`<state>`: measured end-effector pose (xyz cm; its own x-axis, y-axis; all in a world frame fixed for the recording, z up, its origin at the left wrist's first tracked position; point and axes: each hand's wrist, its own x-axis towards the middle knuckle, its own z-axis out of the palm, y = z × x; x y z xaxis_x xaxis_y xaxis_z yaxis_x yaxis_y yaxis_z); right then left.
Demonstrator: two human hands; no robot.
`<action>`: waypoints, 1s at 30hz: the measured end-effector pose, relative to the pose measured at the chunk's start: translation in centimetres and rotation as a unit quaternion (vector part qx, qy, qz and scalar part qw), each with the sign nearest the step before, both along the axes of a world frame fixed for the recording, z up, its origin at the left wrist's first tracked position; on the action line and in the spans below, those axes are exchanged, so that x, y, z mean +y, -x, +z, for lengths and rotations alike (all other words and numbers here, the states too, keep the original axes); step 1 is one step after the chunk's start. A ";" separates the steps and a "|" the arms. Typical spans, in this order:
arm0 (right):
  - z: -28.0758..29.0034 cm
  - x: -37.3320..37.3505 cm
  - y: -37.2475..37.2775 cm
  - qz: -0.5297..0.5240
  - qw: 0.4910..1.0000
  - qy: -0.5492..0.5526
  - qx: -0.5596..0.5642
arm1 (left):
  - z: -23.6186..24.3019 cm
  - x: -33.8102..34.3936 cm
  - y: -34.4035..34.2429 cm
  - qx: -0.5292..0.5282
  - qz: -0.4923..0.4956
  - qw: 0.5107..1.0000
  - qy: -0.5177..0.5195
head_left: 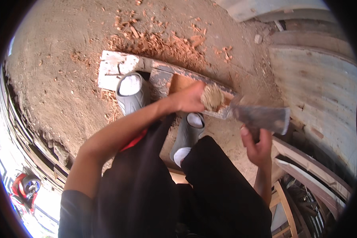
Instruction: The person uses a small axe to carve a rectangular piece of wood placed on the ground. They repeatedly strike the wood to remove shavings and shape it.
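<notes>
My left hand is closed around a chisel, its round, frayed wooden handle end facing up; the blade is hidden below. It is over the hollowed, orange-brown part of a thick wooden plank with worn dark and white paint. To the right, my right hand grips a hatchet by its handle. The hatchet's broad metal head is raised beside the plank's right end, slightly blurred and apart from the chisel.
My grey shoes are at the plank's near side. Wood chips litter the dirt beyond it. Corrugated metal sheets stand at right, above stacked boards. A red motorbike is far off at lower left.
</notes>
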<state>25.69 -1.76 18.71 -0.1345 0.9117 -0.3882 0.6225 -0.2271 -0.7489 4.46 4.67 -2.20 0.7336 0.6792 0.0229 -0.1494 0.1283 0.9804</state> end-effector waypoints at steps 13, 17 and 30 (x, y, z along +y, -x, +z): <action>0.3 -0.3 2.2 0.066 0.995 0.028 -0.068 | 2.9 -1.0 1.3 0.124 0.014 0.988 -0.087; 0.9 -2.8 1.2 -0.005 0.999 -0.031 -0.037 | 2.9 -1.6 1.3 0.131 -0.006 0.988 -0.083; -2.2 -7.1 -1.5 0.045 0.997 -0.045 0.035 | 4.9 -1.9 2.0 0.225 -0.042 0.965 -0.125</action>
<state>27.21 -8.91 16.52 -0.2419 0.9251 -0.2927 0.5829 -0.1027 -0.8060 2.50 2.82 2.74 0.7602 0.6309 -0.1551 0.2995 -0.1285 0.9454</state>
